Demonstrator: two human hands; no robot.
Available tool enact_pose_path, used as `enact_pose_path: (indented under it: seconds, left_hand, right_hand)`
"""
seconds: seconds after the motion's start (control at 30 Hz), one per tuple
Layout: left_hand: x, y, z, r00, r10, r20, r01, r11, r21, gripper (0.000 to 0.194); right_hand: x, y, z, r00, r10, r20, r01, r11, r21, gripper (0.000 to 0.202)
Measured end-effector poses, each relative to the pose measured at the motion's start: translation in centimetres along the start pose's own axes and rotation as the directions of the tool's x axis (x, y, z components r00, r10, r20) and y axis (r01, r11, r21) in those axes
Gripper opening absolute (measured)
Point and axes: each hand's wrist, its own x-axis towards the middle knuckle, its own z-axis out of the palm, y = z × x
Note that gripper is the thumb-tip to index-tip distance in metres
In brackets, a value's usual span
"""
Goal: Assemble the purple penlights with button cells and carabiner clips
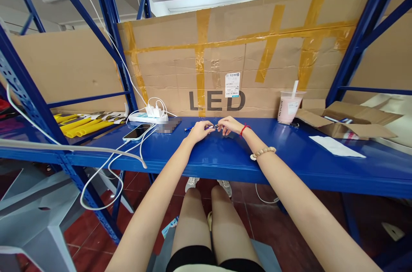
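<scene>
Both hands are close together over the blue shelf top (238, 152), near the middle of the view. My left hand (200, 131) has its fingers pinched round a small, slim, pen-like item (210, 127). My right hand (229, 126), with a red string at the wrist, is closed at the fingertips on a small dark piece that meets the end of that item; its details are too small to tell. A blue pen-like thing (188, 129) lies just left of my left hand.
On the left are a phone (138, 133), a white power strip (148, 117), loose white cables and yellow strips (83, 126). At right stand a pink drink cup (289, 108), an open carton (350, 124) and white paper (336, 146). Cardboard (174, 70) walls the back.
</scene>
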Motion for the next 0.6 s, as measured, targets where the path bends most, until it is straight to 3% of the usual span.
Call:
enact_pose_path:
  seconds: [0.6]
  left_hand:
    - [-0.05,0.72,-0.17,0.999,0.035,0.032,-0.034,0.998,-0.049,0.019]
  right_hand:
    - [-0.14,-0.17,0.48,0.997,0.043,0.064,-0.039,0.997,-0.064,0.025]
